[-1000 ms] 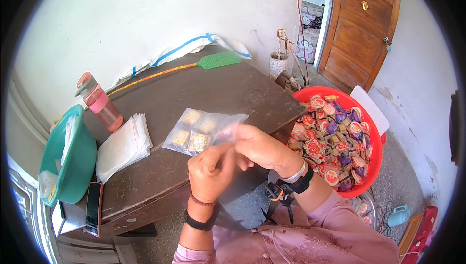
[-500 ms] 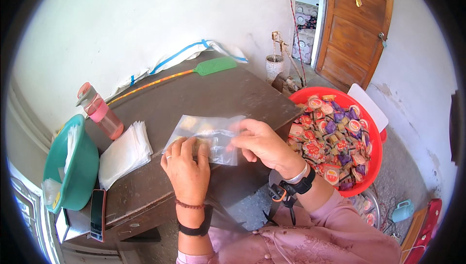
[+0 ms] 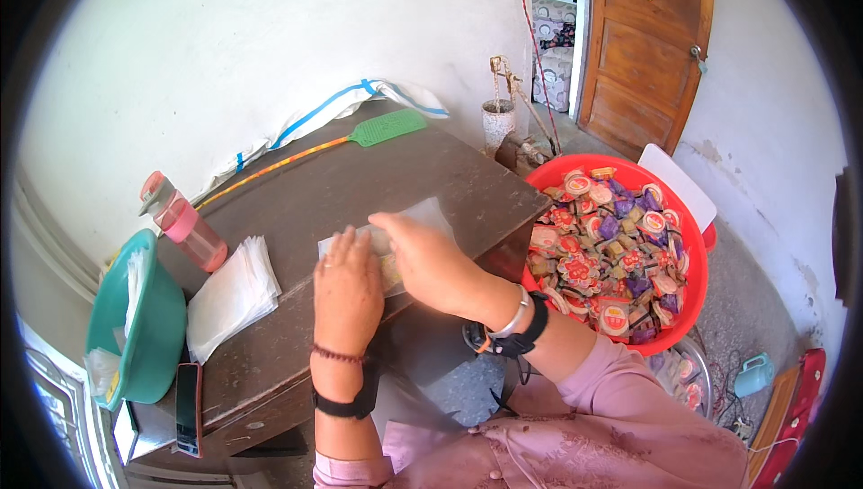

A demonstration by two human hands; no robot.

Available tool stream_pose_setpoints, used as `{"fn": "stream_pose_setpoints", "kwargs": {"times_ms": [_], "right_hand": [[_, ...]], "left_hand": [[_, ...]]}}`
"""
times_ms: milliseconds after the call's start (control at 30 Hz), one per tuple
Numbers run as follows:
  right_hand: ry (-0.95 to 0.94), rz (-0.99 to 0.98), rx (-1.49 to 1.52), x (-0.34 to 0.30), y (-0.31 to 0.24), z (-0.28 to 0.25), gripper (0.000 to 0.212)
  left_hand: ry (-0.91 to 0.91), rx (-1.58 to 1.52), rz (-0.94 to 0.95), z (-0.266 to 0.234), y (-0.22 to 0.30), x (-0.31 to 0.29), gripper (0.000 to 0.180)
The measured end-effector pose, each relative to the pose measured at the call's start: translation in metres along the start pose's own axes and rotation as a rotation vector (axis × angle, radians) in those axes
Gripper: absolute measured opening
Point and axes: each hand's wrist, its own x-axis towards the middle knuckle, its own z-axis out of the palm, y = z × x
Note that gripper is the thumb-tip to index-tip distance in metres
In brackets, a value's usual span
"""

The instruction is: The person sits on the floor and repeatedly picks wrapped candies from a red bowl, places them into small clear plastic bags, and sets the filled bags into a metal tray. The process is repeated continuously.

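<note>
A clear plastic bag (image 3: pixel 433 214) lies on the dark table near its front edge, with something yellowish inside that is mostly covered by my hands. My left hand (image 3: pixel 348 287) rests on the bag's left part, palm down and fingers stretched out. From the right, my right hand (image 3: pixel 433 266) reaches across the bag with its fingers extended toward the left hand; part of its fingers is hidden. A stack of flat whitish bags (image 3: pixel 235 296) sits left of my hands.
Beside the table at right stands a red basin (image 3: pixel 697 296) full of small wrapped snacks (image 3: pixel 611 246). A pink bottle (image 3: pixel 191 230), a teal basin (image 3: pixel 153 336) and a phone (image 3: pixel 189 408) are at left. A green fly swatter (image 3: pixel 387 128) lies at the back.
My right hand has moved left over the bag, toward my left hand. The left hand's bent fingers have straightened. The view has shifted slightly.
</note>
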Motion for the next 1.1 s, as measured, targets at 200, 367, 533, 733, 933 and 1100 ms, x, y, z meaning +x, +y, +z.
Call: {"fn": "stream_pose_setpoints", "kwargs": {"times_ms": [200, 367, 533, 733, 933, 1100], "right_hand": [[-0.163, 0.198, 0.091, -0.003, 0.024, 0.003, 0.041], [-0.12, 0.094, 0.008, -0.007, 0.029, 0.002, 0.042], [-0.095, 0.129, 0.0, -0.007, 0.03, 0.004, 0.042], [-0.025, 0.187, -0.016, -0.006, 0.021, 0.005, 0.032], [0.05, 0.207, -0.127, -0.006, 0.012, 0.007, 0.019], [0.047, 0.218, -0.127, -0.008, 0.017, 0.01, 0.026]], "left_hand": [[-0.008, -0.008, -0.054, 0.009, -0.011, -0.008, 0.04], [0.016, -0.073, -0.123, 0.006, -0.01, -0.012, 0.042], [0.054, 0.102, -0.229, 0.005, 0.0, -0.017, 0.044], [0.077, 0.045, -0.301, 0.002, 0.001, -0.017, 0.04], [0.162, 0.123, -0.239, 0.006, 0.0, -0.018, 0.032], [0.128, 0.031, -0.214, 0.003, 0.002, -0.016, 0.027]]}}
